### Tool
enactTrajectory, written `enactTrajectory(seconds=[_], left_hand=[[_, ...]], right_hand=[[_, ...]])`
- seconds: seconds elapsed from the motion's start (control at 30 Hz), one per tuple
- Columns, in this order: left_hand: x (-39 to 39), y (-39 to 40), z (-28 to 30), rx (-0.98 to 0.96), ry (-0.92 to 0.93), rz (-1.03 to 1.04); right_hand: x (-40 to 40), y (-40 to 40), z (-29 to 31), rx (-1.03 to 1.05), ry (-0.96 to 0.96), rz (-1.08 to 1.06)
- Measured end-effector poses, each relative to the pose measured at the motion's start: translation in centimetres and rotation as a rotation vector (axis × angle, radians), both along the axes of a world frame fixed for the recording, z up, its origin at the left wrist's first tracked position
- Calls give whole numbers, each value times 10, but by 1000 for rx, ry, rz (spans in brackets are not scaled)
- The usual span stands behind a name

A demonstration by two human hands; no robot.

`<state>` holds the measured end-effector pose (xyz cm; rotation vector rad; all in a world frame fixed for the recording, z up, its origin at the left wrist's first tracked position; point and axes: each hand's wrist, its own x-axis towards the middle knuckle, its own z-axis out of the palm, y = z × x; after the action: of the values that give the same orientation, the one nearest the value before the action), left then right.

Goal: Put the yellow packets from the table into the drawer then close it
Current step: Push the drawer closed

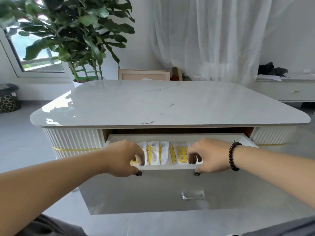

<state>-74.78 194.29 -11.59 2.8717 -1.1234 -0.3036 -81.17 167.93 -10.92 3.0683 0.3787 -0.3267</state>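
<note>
Both hands sit on the front edge of the open drawer (pixel 179 169), one at each side of the row of packets (pixel 163 155). The left hand (pixel 124 158) has its fingers curled down over the front panel's top lip, with the thumb pressed against the outer face; the right hand (pixel 207 156) mirrors it, fingers hooked inside, thumb outside. Each hand pinches the panel between fingers and thumb, and neither holds a packet.

The packets lie inside the drawer, side by side just behind the front panel and between the two hands. Their long axes run front to back. They are flat sachets, white at the ends, with yellow printed middles and a slight plastic sheen. Some are partly hidden by the fingers.

No packets show on the table (pixel 170 103), whose top is glossy pale marble-look stone with rounded corners. The drawer front is smooth, glossy white, with a clear handle (pixel 192 193) low on its face, untouched. The ribbed white side panels flank the opening.

Judging by this, only closing seems left. The push runs straight away from the person, along the packets' long axis, and both hands are equally near, so an even shove should keep the drawer square. Fingers inside the lip would need to come out first.
</note>
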Motion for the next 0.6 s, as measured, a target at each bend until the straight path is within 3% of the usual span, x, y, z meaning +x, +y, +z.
enactTrajectory(seconds=[0.23, 0.4, 0.6], left_hand=[[33, -8, -8, 11, -384, 92], [62, -16, -11, 53, -417, 234], [92, -33, -6, 110, -515, 244]], right_hand=[[30, -13, -7, -156, -306, -46], [56, -22, -10, -198, -447, -116], [85, -34, -12, -230, -434, -196]])
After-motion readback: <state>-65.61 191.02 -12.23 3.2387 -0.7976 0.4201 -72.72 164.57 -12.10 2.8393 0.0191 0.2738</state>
